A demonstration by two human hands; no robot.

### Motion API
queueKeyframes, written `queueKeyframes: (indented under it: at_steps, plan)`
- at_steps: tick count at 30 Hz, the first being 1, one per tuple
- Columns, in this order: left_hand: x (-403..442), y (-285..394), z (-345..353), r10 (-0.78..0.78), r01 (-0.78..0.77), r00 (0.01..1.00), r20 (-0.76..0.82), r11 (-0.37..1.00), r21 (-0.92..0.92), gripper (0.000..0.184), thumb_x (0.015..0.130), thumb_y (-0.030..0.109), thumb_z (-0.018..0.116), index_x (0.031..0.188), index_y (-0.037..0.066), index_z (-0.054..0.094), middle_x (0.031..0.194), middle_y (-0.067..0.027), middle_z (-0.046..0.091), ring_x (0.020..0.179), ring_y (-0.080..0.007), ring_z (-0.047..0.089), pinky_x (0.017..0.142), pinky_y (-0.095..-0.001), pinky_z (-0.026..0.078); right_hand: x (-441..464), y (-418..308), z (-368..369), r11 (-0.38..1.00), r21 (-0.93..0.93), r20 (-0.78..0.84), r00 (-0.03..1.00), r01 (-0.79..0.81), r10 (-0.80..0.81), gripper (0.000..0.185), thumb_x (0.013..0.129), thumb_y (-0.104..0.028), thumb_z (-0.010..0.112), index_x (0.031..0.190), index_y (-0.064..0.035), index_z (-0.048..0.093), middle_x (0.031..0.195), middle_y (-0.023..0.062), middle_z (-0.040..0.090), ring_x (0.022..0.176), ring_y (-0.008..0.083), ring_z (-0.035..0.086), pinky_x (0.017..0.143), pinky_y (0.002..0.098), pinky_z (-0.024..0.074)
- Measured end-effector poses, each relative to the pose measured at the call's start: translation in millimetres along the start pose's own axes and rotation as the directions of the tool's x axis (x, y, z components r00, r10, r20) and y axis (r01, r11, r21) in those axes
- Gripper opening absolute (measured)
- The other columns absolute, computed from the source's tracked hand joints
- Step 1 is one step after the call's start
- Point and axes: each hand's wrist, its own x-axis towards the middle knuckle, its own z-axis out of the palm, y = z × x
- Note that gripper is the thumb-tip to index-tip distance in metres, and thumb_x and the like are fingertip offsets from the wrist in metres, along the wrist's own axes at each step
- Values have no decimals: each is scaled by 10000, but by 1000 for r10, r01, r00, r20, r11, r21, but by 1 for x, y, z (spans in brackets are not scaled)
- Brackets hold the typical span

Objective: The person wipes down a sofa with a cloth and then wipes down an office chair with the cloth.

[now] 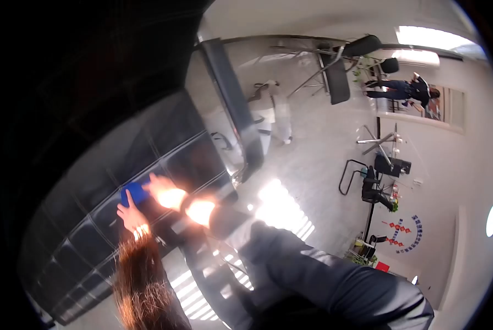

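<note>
My two hands meet over a small blue item [133, 194] lying on the seamed black padded seat [191, 159]; my left hand [130, 213] is at its near edge, a finger stretched over it, my right hand [167, 194] at the opposite side, fingers loosely spread; neither grip looks tightly closed, and I cannot tell whether either one truly pinches it. To handle it well I should keep both grips light and level, thumbs opposed, and mind the seams, where a corner could catch; whether it is soft or stiff I cannot make out.

What hinders me is mostly my own: long brown hair [142, 275] hangs across my left forearm, my dark sleeve [312, 264] fills the lower side, and harsh sun whitens my right wrist; beyond the seat runs a dark bar [224, 82], and past it, on the sunlit floor [323, 148], stand a black chair [370, 184] and another dark seat [337, 80]; farther off a person [408, 93] stands near a doorway, well apart from my reach.
</note>
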Motion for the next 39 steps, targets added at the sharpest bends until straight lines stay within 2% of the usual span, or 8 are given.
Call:
queueKeyframes:
  at_steps: [4,6,7,9,10,22,29,39]
  plan:
    - [-59,24,-40,324,-323,945,44,946,-34,746,830,13,585,1498,290,400,1315,-247,491,1148,-394,527,868,-370,559,-91,42,22,845,458,106,961,-276,256,304,875,-148,550,1121,-79,715,1088,266,664,932,382,675,868,434,538]
    - [-97,40,-37,274,-271,953,127,962,-40,777,798,15,606,1503,266,394,1295,-225,508,1156,-385,528,887,-383,548,-121,63,35,996,-28,-32,996,-86,85,305,855,-108,565,1101,-162,738,1113,259,651,900,354,682,828,426,554]
    - [-111,38,-13,286,-286,958,30,958,-5,686,840,135,618,1484,254,414,1191,-229,545,1051,-383,571,833,-423,566,-122,73,57,729,604,35,924,-323,380,310,843,-103,572,1085,-191,746,1050,235,653,875,359,680,826,421,557]
    - [-130,45,-5,196,-193,979,47,979,-58,696,860,122,620,1503,245,385,1162,-231,536,1035,-379,568,822,-442,555,-120,61,38,703,615,39,904,-358,426,278,831,-110,583,1045,-174,749,980,206,651,877,351,677,816,412,560]
    - [-130,53,-17,139,-121,982,126,983,-141,688,881,124,621,1512,243,373,1178,-246,525,1032,-383,563,812,-456,555,-117,80,41,999,-32,-46,999,16,-18,251,821,-99,587,1006,-150,748,996,205,654,920,347,673,816,408,560]
    - [-60,163,-85,35,-127,987,-159,778,-615,449,934,3,524,1361,138,563,1080,-180,573,979,-346,607,860,-404,494,-102,68,-269,757,-208,-123,751,619,-648,219,784,-154,634,948,-19,688,1060,173,632,942,301,625,718,393,537]
    - [13,395,-295,278,-481,776,-566,842,-245,610,915,21,530,1450,312,492,1247,-233,535,1050,-390,598,872,-445,513,-7,138,-445,900,-330,-553,715,284,-428,300,866,-136,591,1140,-193,702,1044,184,591,1012,361,616,767,462,547]
    - [54,422,-244,334,-374,921,-200,902,-216,518,923,215,570,1421,127,455,1170,-275,537,1001,-433,615,812,-494,541,37,176,-346,959,90,-464,863,268,-198,353,926,-256,556,1267,-290,643,1257,213,499,1023,407,622,891,473,529]
